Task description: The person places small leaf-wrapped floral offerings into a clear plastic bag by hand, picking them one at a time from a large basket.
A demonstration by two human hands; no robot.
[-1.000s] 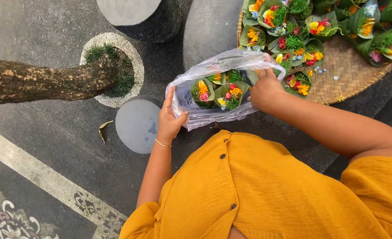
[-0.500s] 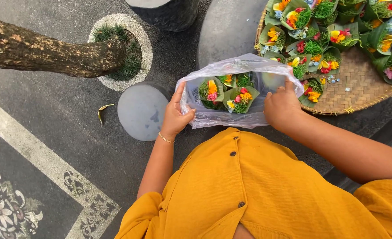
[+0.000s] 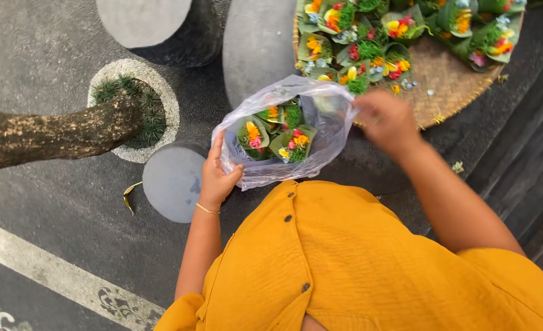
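Note:
My left hand (image 3: 217, 178) grips the left rim of a clear plastic bag (image 3: 323, 147) and holds it open in front of my orange shirt. Inside the bag lie a few small green leaf offerings with flowers (image 3: 291, 144). My right hand (image 3: 387, 119) is blurred, just right of the bag's rim and over the near edge of a round woven tray (image 3: 452, 79). What its fingers hold is not visible. Many more leaf offerings with flowers (image 3: 357, 52) are packed on the tray's far side.
A rough tree trunk (image 3: 45, 132) leans in from the left, rooted in a pebble-ringed bed (image 3: 161, 104). Grey stone cylinders stand close: one (image 3: 172, 181) by my left hand, one (image 3: 256, 43) under the tray's left side. Dark planks (image 3: 529, 159) run at the right.
My right hand has left the bag's right rim and swung right, over the tray's edge, now blurred. My left hand still holds the bag. The view has shifted.

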